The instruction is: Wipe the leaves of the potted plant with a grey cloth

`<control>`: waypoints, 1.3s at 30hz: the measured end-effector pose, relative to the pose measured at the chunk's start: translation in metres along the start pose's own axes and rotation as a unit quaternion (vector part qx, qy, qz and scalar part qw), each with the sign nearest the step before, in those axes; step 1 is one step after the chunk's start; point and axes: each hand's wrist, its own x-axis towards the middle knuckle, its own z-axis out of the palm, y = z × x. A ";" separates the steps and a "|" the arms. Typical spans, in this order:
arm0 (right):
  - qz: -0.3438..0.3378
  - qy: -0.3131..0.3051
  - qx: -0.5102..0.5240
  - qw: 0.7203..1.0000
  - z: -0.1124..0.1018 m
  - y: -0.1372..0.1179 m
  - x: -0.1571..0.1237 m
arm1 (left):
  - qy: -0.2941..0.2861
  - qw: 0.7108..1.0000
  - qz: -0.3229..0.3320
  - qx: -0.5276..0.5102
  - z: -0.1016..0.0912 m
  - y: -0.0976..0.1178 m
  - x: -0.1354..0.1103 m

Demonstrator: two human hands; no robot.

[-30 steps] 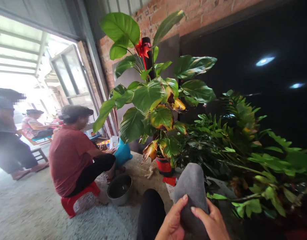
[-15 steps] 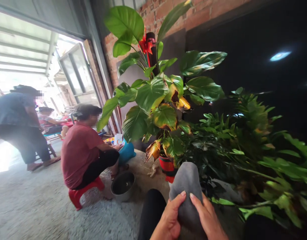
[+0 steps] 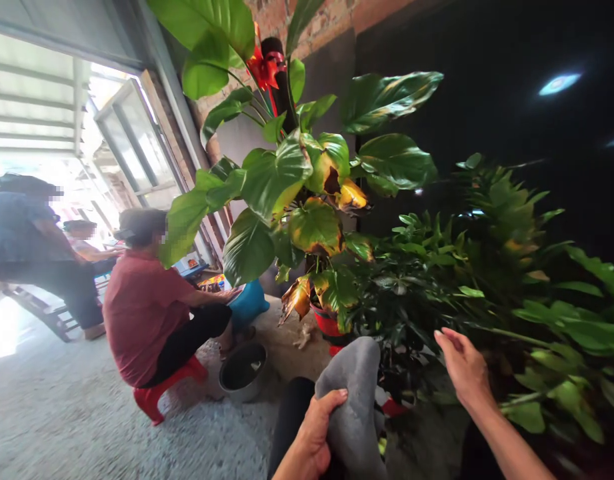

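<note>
1. Between my left hand (image 3: 319, 427) and right hand (image 3: 465, 373), lower centre, I have a gap to pass through, with the grey fabric (image 3: 354, 387) bordering it on the left.
2. Up and right from there, leafy plants (image 3: 491, 280) block me out to the right edge.
3. Above the fabric, a broad-leaved plant (image 3: 277, 177) fills the upper middle.
4. Lower left offers me open floor (image 3: 61, 420), but the dark knee (image 3: 294, 410), basin (image 3: 244, 377) and red stool (image 3: 171, 387) bearing a seated person (image 3: 141, 300) stand between.
</note>
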 end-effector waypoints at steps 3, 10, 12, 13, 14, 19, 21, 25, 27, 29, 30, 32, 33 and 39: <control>-0.024 0.053 -0.034 0.998 -0.009 0.000 0.004 | 0.003 1.000 0.012 0.003 0.002 0.001 0.000; 0.093 0.074 -0.072 0.990 -0.024 0.000 0.039 | -0.045 0.999 0.021 0.019 0.024 0.009 -0.004; 0.112 0.012 -0.053 0.992 -0.017 -0.002 0.036 | -0.072 0.996 0.040 0.031 0.037 0.015 0.000; 0.106 -0.006 -0.036 0.994 -0.013 -0.003 0.031 | -0.088 0.994 0.051 0.036 0.043 0.018 0.002; 0.102 -0.018 -0.012 0.995 -0.008 -0.004 0.025 | -0.104 0.992 0.063 0.040 0.049 0.020 0.005; 0.146 -0.108 0.139 0.973 0.008 0.000 -0.005 | -0.136 0.984 0.087 0.076 0.070 0.024 0.020; 0.155 -0.148 0.178 0.961 0.010 0.001 -0.014 | -0.127 0.984 0.082 0.094 0.071 0.021 0.024; 0.187 -0.161 0.228 0.942 0.006 -0.005 -0.023 | -0.125 0.983 0.073 0.110 0.068 0.011 0.030; 0.186 -0.142 0.229 0.945 0.004 -0.009 -0.025 | -0.140 0.981 0.071 0.114 0.064 0.007 0.033; 0.180 -0.119 0.216 0.952 0.003 -0.009 -0.025 | -0.152 0.978 0.075 0.123 0.062 0.008 0.033; 0.183 -0.113 0.213 0.953 0.003 -0.008 -0.024 | -0.159 0.976 0.076 0.131 0.062 0.013 0.031; 0.193 -0.098 0.216 0.952 0.002 -0.003 -0.022 | -0.181 0.969 0.079 0.151 0.069 0.030 0.021; 0.196 -0.085 0.219 0.952 0.002 0.000 -0.021 | -0.200 0.963 0.086 0.159 0.077 0.043 0.014; 0.205 -0.028 0.236 0.950 0.004 0.013 -0.016 | -0.298 0.918 0.246 0.092 0.152 0.106 -0.012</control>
